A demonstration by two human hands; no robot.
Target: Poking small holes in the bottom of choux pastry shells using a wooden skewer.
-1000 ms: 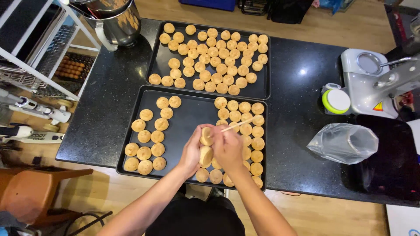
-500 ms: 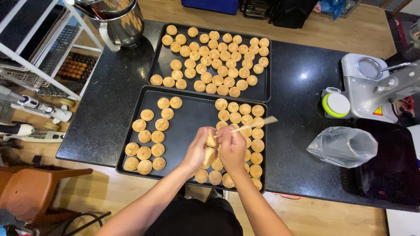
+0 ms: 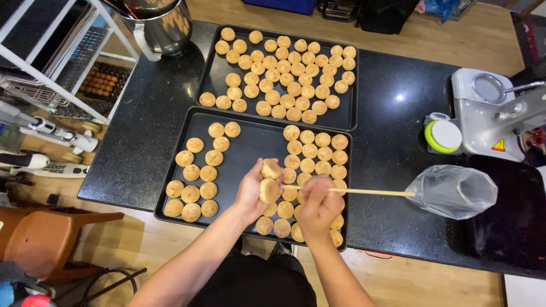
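My left hand (image 3: 250, 190) holds two small round golden pastries (image 3: 269, 181) above the near black tray (image 3: 244, 156). My right hand (image 3: 318, 207) grips a thin wooden stick (image 3: 364, 192) that points right, its far tip reaching the mouth of a clear plastic bag (image 3: 452, 190). The near tray carries several pastries in a left cluster (image 3: 196, 179) and a right cluster (image 3: 318, 153), with bare tray between them. A second black tray (image 3: 278, 74) behind it is nearly full of the same pastries.
Both trays sit on a black speckled counter (image 3: 392, 108). A white machine (image 3: 489, 113) and a round green-rimmed lid (image 3: 445, 136) stand at the right. A steel pot (image 3: 162, 25) sits back left, a white wire rack (image 3: 51, 62) at the left, and an orange stool (image 3: 40, 239) below.
My right hand has swung the stick from pointing up-right over the tray to lying level, with its tip at the plastic bag. The left hand still holds the pastries.
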